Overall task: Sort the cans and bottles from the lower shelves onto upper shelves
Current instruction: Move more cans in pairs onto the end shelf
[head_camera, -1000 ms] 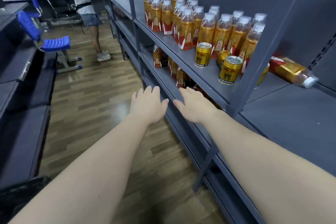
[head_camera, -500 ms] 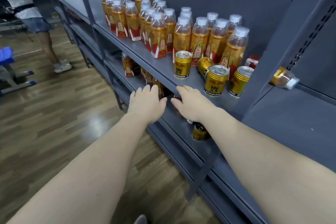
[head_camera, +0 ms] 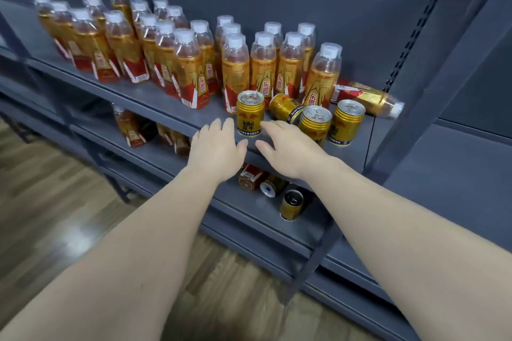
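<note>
Left hand (head_camera: 219, 152) and right hand (head_camera: 288, 149): side by side before the front edge of the upper grey metal shelf (head_camera: 155, 97), fingers (head_camera: 228, 127) straight, slightly apart, holding nothing. Lower grey metal shelf (head_camera: 249, 210), beneath the hands: one gold drink can standing (head_camera: 290, 206), one gold can on its side (head_camera: 273, 187), one red-labelled bottle lying flat (head_camera: 249, 177). Upper shelf, front: three upright gold cans (head_camera: 249, 113), one tipped gold can (head_camera: 285, 106) behind them. Behind: white-capped amber plastic bottles (head_camera: 191, 75) standing in rows; one fallen bottle (head_camera: 365, 98) at the right end.
</note>
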